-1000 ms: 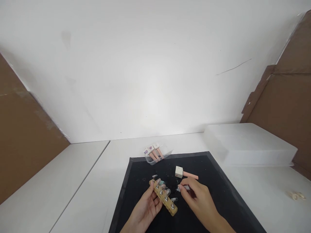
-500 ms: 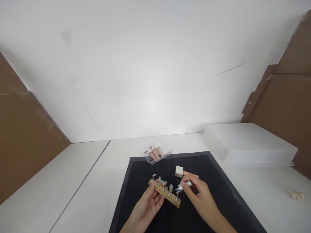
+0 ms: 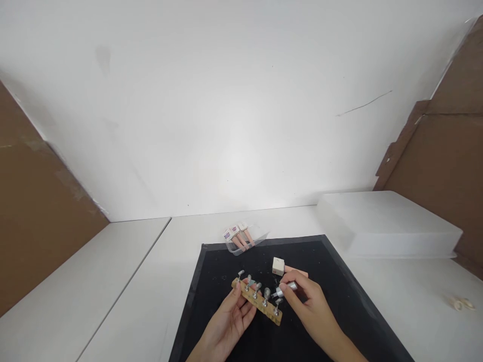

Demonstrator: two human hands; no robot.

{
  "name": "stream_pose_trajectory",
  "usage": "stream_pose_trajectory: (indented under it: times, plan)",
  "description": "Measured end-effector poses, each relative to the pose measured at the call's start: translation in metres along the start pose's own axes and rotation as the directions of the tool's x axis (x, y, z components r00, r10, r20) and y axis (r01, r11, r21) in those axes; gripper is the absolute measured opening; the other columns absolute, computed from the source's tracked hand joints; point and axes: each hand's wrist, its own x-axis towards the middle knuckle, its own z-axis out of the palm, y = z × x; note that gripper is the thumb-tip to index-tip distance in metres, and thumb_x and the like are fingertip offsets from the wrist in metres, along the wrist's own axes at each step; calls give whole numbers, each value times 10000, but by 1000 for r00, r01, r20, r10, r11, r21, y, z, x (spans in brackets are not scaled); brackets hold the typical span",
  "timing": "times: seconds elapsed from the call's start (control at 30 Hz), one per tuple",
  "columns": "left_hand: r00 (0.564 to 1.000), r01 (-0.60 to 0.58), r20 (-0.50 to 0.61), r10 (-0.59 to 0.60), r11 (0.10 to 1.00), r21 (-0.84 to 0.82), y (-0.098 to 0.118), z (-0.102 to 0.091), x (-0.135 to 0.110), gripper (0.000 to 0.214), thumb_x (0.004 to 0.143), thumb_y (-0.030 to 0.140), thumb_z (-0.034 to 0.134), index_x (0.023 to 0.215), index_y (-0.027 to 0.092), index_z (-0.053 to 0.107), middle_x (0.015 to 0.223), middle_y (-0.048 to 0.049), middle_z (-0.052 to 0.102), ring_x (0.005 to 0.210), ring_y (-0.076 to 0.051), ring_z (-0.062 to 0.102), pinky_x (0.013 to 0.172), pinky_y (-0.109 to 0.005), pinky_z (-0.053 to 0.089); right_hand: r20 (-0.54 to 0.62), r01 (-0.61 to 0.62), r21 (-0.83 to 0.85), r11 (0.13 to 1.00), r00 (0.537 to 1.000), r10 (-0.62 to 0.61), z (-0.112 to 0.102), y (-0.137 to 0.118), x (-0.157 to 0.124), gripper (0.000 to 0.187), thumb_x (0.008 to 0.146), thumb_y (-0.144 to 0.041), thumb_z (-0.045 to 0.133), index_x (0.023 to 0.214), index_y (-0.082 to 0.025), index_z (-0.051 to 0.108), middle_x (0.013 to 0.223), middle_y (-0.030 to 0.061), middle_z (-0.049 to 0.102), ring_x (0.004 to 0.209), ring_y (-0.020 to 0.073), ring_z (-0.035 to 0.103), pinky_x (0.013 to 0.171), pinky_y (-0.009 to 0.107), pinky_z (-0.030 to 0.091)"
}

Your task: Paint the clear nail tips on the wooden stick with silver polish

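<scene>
My left hand [image 3: 232,314] grips a yellowish-brown nail tip stand [image 3: 259,301], thumb on top and fingers beneath. Several small metal posts rise from the strip, with clear or greyish nail tips [image 3: 266,292] on them. The strip is tilted, its right end lower in the view. Between thumb and fingers, my right hand [image 3: 311,296] pinches a short silver cylindrical tool [image 3: 287,289] with a narrow tip. That tip points at the posts on the right end; whether it touches a nail tip I cannot tell. Just beyond lies a nail polish bottle [image 3: 278,267], white with a long pink cap.
At the back edge of the black mat [image 3: 215,259], a clear plastic tray [image 3: 260,235] holds several white-and-pink bottles. A large white block [image 3: 392,226] stands on the right. Small cream-coloured rings [image 3: 458,304] lie at the far right. Brown cardboard panels [image 3: 445,166] flank the white table.
The nail tip stand has shifted slightly to the right and down in my left hand. My right hand stays nearly in place, still with the silver tool.
</scene>
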Motion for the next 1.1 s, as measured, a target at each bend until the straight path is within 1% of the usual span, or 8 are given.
stream_pose_trajectory:
  times: [0.1, 0.27, 0.4, 0.57, 0.7, 0.9, 1.0, 1.1]
  plan:
    - [1000, 3, 0, -3, 1000, -5, 0, 0, 0, 301, 803, 251, 554, 1085, 147, 526, 926, -55, 689, 916, -180, 639, 771, -243, 486, 0, -1, 1, 1000, 1000, 1, 0, 0, 1, 209, 845, -317, 447, 744, -177, 566, 665, 24, 574, 553, 155, 514, 477, 229, 391]
    - [999, 18, 39, -18, 1000, -7, -1, -1, -2, 280, 809, 271, 544, 1064, 153, 548, 926, -52, 692, 910, -175, 640, 769, -241, 479, -8, 6, -19, 1000, 1000, -7, 1, 1, 1, 207, 841, -314, 452, 730, -178, 562, 681, 25, 575, 537, 146, 498, 471, 227, 381]
    - [999, 24, 41, -24, 1000, -9, 0, 0, -3, 271, 806, 273, 547, 1052, 160, 556, 916, -45, 695, 902, -169, 640, 766, -245, 473, -9, 19, -23, 1000, 1000, -19, 1, 1, 0, 209, 841, -308, 455, 716, -178, 560, 686, 28, 575, 545, 149, 502, 469, 227, 381]
    - [998, 39, 54, -38, 999, -28, 1, 1, -3, 274, 810, 280, 538, 1058, 166, 560, 940, -46, 692, 903, -165, 637, 781, -252, 463, -11, 20, -29, 999, 1000, -21, 1, 2, 1, 205, 844, -302, 454, 725, -177, 564, 682, 26, 572, 534, 147, 502, 469, 227, 384]
    - [997, 48, 69, -46, 998, -33, 0, -1, -4, 274, 822, 281, 519, 1073, 180, 561, 958, -45, 690, 913, -162, 633, 802, -260, 454, -10, 16, -28, 999, 1000, -16, 1, 2, 1, 206, 842, -305, 456, 723, -176, 563, 677, 26, 567, 531, 148, 500, 461, 226, 382]
    - [988, 53, 147, -49, 998, -26, 0, -4, -4, 297, 822, 297, 516, 1097, 194, 561, 1014, -55, 674, 952, -162, 617, 851, -277, 432, -1, 21, -34, 999, 1000, -21, 1, 1, 0, 204, 844, -303, 458, 716, -179, 558, 655, 17, 551, 521, 145, 494, 459, 224, 383]
    - [986, 48, 161, -43, 998, -28, -1, -3, -5, 296, 818, 292, 521, 1092, 190, 567, 1011, -57, 675, 960, -167, 613, 864, -282, 424, -4, 23, -39, 999, 1000, -23, 1, 1, 1, 207, 842, -302, 462, 705, -179, 557, 652, 19, 557, 526, 148, 501, 463, 225, 390]
    - [986, 44, 164, -39, 999, -30, -1, -3, -6, 284, 815, 282, 526, 1079, 190, 577, 997, -56, 678, 936, -162, 619, 868, -285, 418, -34, 9, -37, 999, 999, -10, 2, 2, 1, 206, 843, -308, 466, 712, -177, 559, 670, 28, 578, 526, 148, 504, 463, 225, 397]
